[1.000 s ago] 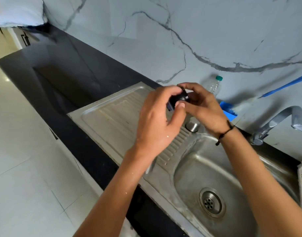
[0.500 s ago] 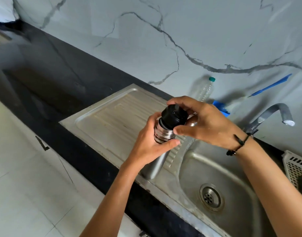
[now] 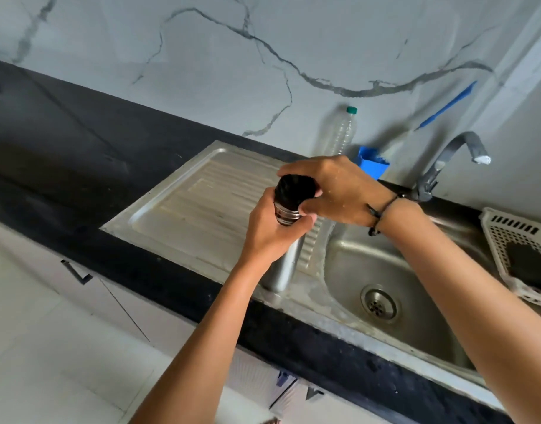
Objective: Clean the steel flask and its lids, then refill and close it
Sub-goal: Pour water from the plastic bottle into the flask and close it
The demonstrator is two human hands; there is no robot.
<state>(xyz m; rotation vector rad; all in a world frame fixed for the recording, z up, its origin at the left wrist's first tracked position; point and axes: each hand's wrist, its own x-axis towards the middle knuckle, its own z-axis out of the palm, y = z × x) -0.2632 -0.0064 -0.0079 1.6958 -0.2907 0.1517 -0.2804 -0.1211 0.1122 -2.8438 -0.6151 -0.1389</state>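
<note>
The steel flask (image 3: 286, 264) stands upright on the steel drainboard (image 3: 195, 209), just left of the sink basin (image 3: 416, 289). My left hand (image 3: 272, 231) grips its upper body below the threaded neck. A black inner lid (image 3: 293, 192) sits on the flask's mouth, and my right hand (image 3: 333, 188) grips it from the right with thumb and fingers curled round it. Most of the flask's upper half is hidden behind my left hand. No other lid is in view.
A clear plastic bottle with a green cap (image 3: 339, 133) stands against the marble wall, beside a blue brush or dustpan (image 3: 373, 163). The tap (image 3: 446, 160) arches over the basin. A white perforated basket (image 3: 520, 249) sits at the right. Black counter (image 3: 64, 154) stretches left.
The black lid went from my two hands held up in the air down onto the flask's neck. My left hand now grips the flask body; the camera view shifted right.
</note>
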